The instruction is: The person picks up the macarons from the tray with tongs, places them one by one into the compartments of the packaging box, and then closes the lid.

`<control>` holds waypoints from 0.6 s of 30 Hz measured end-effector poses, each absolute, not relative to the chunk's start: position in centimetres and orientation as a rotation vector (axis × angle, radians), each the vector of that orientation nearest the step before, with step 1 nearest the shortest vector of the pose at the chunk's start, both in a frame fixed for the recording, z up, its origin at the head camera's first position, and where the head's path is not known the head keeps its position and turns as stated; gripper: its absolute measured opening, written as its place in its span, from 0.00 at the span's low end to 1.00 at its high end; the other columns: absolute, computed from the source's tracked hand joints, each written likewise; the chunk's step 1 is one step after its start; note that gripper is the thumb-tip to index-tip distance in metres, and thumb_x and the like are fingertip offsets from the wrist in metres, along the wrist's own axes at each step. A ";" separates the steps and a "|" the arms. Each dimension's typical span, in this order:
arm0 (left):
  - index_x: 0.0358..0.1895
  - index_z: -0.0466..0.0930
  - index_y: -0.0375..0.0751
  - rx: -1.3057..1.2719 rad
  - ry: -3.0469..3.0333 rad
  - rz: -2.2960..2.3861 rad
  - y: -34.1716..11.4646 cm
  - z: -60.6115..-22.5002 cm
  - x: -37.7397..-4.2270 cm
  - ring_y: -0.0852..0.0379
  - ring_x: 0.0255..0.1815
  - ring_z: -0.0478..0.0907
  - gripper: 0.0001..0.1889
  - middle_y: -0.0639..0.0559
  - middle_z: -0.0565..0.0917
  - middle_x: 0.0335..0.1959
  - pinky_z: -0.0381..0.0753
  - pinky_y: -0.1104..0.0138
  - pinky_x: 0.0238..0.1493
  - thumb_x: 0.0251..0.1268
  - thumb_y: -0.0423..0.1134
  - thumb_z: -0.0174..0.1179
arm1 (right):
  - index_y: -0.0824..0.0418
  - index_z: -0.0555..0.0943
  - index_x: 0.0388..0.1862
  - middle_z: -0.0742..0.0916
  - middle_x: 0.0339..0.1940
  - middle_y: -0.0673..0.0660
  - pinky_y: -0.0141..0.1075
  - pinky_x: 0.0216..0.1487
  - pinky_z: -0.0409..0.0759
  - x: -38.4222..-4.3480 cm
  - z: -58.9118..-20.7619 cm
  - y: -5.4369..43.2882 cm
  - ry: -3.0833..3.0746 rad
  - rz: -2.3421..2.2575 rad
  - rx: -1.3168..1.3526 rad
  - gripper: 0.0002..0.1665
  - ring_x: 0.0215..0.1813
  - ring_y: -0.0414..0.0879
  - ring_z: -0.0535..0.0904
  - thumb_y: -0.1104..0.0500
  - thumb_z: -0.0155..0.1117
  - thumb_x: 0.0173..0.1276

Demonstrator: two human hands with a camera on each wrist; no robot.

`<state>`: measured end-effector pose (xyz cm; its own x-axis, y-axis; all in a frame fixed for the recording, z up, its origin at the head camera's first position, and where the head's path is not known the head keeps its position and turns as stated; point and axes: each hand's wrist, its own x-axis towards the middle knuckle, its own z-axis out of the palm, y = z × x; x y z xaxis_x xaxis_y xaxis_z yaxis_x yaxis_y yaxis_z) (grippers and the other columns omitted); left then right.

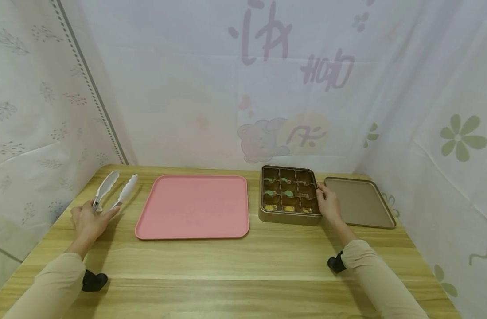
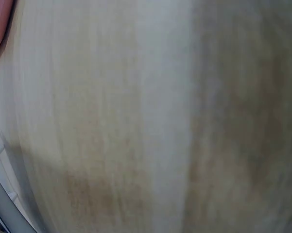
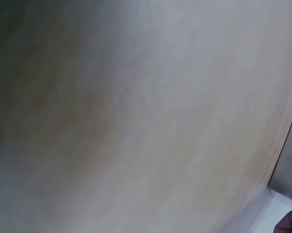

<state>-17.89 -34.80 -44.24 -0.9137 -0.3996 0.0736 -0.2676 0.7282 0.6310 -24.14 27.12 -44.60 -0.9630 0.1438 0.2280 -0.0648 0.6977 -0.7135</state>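
At the left of the head view my left hand [image 1: 89, 221] grips a pair of tongs [image 1: 104, 186] near the handle end. Their two white scalloped tips point away from me and stand spread apart. Part of the tongs [image 2: 8, 204] also shows at the lower left of the left wrist view. My right hand [image 1: 329, 204] holds the right side of a bronze tin box [image 1: 289, 218], fingertips at its rim. A brown divided insert fills the box. Small green-marked wrapped pieces lie in several compartments, with yellow ones in the front row.
A pink tray [image 1: 193, 206] lies flat between the tongs and the box. Right of the box is a flat bronze lid [image 1: 363, 201], partly behind my right hand. All of it is on a wooden table [image 1: 211, 274], with printed curtains [image 1: 179, 88] around the back and sides.
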 end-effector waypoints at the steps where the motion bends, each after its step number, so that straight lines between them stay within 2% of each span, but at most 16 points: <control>1: 0.61 0.55 0.14 0.537 -2.729 -0.946 -34.8 -44.3 -17.9 0.28 0.52 0.53 0.42 0.20 0.56 0.51 0.58 0.44 0.46 0.62 0.51 0.59 | 0.68 0.69 0.65 0.81 0.49 0.72 0.52 0.44 0.73 -24.2 -44.6 27.1 -2.642 1.130 -0.068 0.22 0.47 0.63 0.78 0.61 0.44 0.76; 4: 0.60 0.55 0.14 0.534 -2.748 -0.942 -34.9 -44.3 -18.0 0.27 0.52 0.53 0.44 0.19 0.55 0.52 0.59 0.43 0.45 0.60 0.53 0.60 | 0.68 0.69 0.65 0.81 0.49 0.72 0.50 0.43 0.73 -24.1 -44.6 27.1 -2.645 1.136 -0.073 0.22 0.46 0.62 0.78 0.61 0.44 0.76; 9: 0.53 0.58 0.13 0.492 -2.768 -0.929 -34.9 -44.0 -18.1 0.26 0.51 0.52 0.44 0.17 0.54 0.52 0.60 0.41 0.44 0.56 0.56 0.63 | 0.69 0.69 0.64 0.82 0.46 0.72 0.44 0.37 0.72 -24.1 -44.4 27.2 -2.628 1.118 -0.052 0.22 0.36 0.57 0.77 0.62 0.44 0.76; 12: 0.51 0.59 0.14 0.485 -2.778 -0.927 -34.9 -44.0 -18.0 0.25 0.52 0.52 0.43 0.16 0.54 0.52 0.60 0.40 0.44 0.55 0.57 0.63 | 0.69 0.69 0.65 0.82 0.47 0.73 0.44 0.36 0.71 -24.1 -44.3 27.3 -2.634 1.132 -0.051 0.22 0.32 0.57 0.74 0.61 0.44 0.76; 15: 0.54 0.56 0.13 0.492 -2.813 -0.920 -35.0 -43.9 -17.7 0.22 0.54 0.51 0.46 0.14 0.52 0.54 0.59 0.38 0.46 0.56 0.58 0.62 | 0.70 0.67 0.66 0.79 0.55 0.72 0.50 0.48 0.74 -24.0 -44.3 27.3 -2.663 1.156 -0.055 0.24 0.44 0.63 0.77 0.59 0.41 0.77; 18: 0.56 0.53 0.14 0.480 -2.825 -0.897 -34.9 -43.7 -17.6 0.19 0.55 0.50 0.48 0.12 0.51 0.56 0.56 0.37 0.48 0.55 0.60 0.61 | 0.72 0.65 0.67 0.72 0.63 0.72 0.55 0.62 0.66 -24.0 -44.2 27.5 -2.685 1.195 -0.059 0.26 0.62 0.67 0.69 0.57 0.37 0.79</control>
